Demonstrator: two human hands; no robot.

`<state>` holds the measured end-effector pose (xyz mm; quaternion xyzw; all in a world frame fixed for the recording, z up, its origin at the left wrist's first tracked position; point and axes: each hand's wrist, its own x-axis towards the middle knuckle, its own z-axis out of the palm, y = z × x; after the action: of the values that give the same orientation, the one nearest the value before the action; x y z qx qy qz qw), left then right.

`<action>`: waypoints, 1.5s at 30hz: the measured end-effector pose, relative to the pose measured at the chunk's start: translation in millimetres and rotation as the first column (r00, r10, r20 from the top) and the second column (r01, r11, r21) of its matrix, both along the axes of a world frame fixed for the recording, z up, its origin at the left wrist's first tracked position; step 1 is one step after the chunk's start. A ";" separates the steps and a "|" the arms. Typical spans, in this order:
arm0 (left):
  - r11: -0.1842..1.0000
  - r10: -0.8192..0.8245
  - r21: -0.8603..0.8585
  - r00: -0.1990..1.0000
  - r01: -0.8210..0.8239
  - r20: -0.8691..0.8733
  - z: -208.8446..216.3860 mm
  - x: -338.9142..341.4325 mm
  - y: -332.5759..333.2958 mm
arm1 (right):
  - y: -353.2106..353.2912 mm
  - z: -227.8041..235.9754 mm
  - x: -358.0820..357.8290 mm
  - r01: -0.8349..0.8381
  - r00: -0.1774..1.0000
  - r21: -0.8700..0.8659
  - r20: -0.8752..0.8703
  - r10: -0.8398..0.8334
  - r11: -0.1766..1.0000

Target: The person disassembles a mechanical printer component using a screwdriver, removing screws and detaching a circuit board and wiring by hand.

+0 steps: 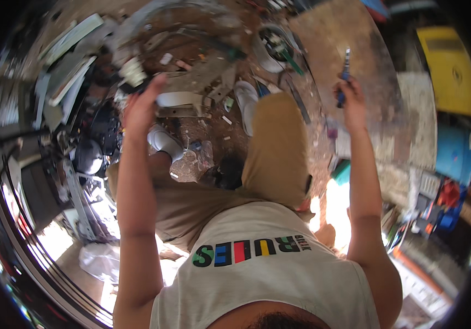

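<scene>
Gripping a blue-handled tool (345,70) in closed fingers of the right hand (353,97), over a brown board (328,33).
Holding the left hand (141,107) beside a black-and-cream object (132,71), too blurred to tell whether gripping it; with a pale bucket (265,61) beyond.

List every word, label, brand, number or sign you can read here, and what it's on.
White shirt: large multicoloured lettering across the chest, upside down in this view, with smaller dark lettering beside it; readable, but I won't copy the wording.
Yellow panel: one small dark mark, too small to read.
I can make out no other text.
</scene>
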<state>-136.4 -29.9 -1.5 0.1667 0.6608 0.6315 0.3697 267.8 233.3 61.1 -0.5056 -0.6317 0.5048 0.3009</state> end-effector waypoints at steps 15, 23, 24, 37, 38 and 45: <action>0.990 -0.138 0.056 0.986 0.133 0.097 -14.1 1.4 -1.4 | -91.8 -409.3 158.5 0.233 0.554 -0.562 0.747 0.367 0.793; 0.979 -0.202 -0.025 0.978 0.204 0.055 -13.0 20.3 44.0 | -72.4 -420.4 172.6 0.402 0.569 -0.508 0.790 0.226 0.762; 0.979 -0.203 -0.021 0.977 0.205 0.061 -14.6 22.0 45.6 | -72.7 -421.1 174.1 0.417 0.572 -0.492 0.795 0.200 0.764; 0.976 -0.128 -0.218 0.837 0.011 -0.532 6.2 59.1 68.3 | -135.5 -473.6 158.6 0.161 0.398 -0.498 0.822 0.406 0.852; 0.976 -0.124 -0.218 0.772 -0.019 -0.623 6.2 59.7 67.7 | -130.9 -475.9 155.9 0.166 0.362 -0.501 0.832 0.420 0.849; 0.966 0.024 -0.202 0.827 -0.164 -0.561 22.7 74.6 54.5 | -130.4 -407.8 168.3 -0.094 0.482 -0.441 0.764 0.428 0.893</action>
<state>-61.8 24.6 21.2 0.2632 0.8186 0.4885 0.1482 436.1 102.9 -346.7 -0.6253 -0.6699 0.3361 -0.2177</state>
